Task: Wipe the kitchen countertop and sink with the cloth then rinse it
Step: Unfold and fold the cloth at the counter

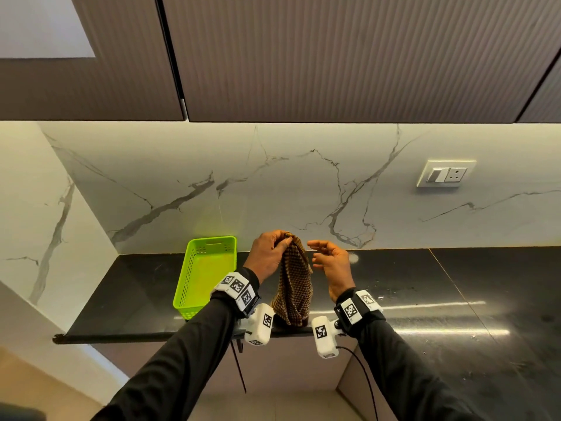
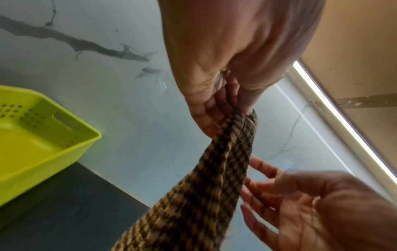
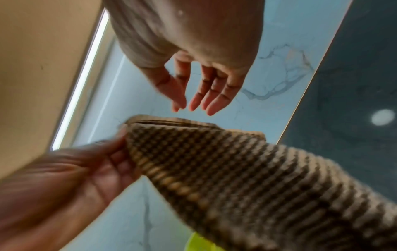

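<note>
Only left hand [image 1: 267, 253] pinches cloth [image 1: 293, 287] (right hand [image 1: 332, 262] loose).

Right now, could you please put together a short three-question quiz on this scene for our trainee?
1. True or false: the right hand grips the checked cloth.
2. Which hand pinches the cloth's top? A) left hand B) right hand C) both
3. Fill in: the green basket stands on the black ____.

Key: 1 false, the right hand is open beside the cloth. 2 A. 3 countertop.
</note>
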Motion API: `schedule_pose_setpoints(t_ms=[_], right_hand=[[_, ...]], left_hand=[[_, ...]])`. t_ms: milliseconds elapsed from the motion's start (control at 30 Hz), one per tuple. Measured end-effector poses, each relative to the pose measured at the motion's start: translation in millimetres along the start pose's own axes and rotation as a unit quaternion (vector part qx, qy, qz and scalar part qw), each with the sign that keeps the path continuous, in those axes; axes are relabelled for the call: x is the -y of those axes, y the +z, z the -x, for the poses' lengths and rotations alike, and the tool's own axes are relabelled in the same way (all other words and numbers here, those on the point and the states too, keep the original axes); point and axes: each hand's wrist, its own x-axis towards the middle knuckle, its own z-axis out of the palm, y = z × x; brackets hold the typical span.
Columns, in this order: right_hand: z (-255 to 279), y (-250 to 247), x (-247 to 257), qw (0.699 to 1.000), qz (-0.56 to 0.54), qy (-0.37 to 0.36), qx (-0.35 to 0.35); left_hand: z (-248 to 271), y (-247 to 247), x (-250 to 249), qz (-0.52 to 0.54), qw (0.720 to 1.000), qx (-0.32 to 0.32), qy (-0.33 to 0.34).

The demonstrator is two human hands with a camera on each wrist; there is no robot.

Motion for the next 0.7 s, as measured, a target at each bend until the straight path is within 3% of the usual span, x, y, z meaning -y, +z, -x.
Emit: schedule_pose_setpoints(t_ms=[100,200,300,367,500,567,633,700], right_hand=[[-1.8,-5.3,-8.5,0.993,0.075,-0.009,0.089],[-4.1,-5.6,-14.5,0.985,0.126,-0.017,0.121],[-8.7,-5.6,-22.4,0.967,0.2,-0.039,0.156],[-5.0,-3.4,-26.5,0.938,0.287,-0.055,0.188],[-0.9,-7.0,-29.0,0.891,0.369,-0.034,0.261],[-11.2,-13.9,-21.3,0.883,0.411,-0.072,0.215],[-22.2,-23.6,-6.0,0.887,0.432,-0.115,0.112],[-26.6,-29.9,14.6,0.871,0.458,-0.168,0.053]], left_hand=[[-5.3,-16.3,-3.5,-0.046,0.997,0.046,0.028],[-9.0,-34.9,-3.7,-0.081,0.993,0.068,0.052],[-12.2,-54.4,-6.6,-0.102,0.992,0.027,0.062],[-14.1,-66.2,-7.7,-0.105,0.992,-0.008,0.063],[-14.1,-81.1,-10.6,-0.125,0.99,-0.013,0.064],[-12.2,-87.5,-7.0,-0.156,0.985,-0.023,0.064],[-10.1,-94.1,0.7,-0.172,0.982,-0.056,0.054],[-6.6,-97.9,7.7,-0.18,0.979,-0.085,0.041]])
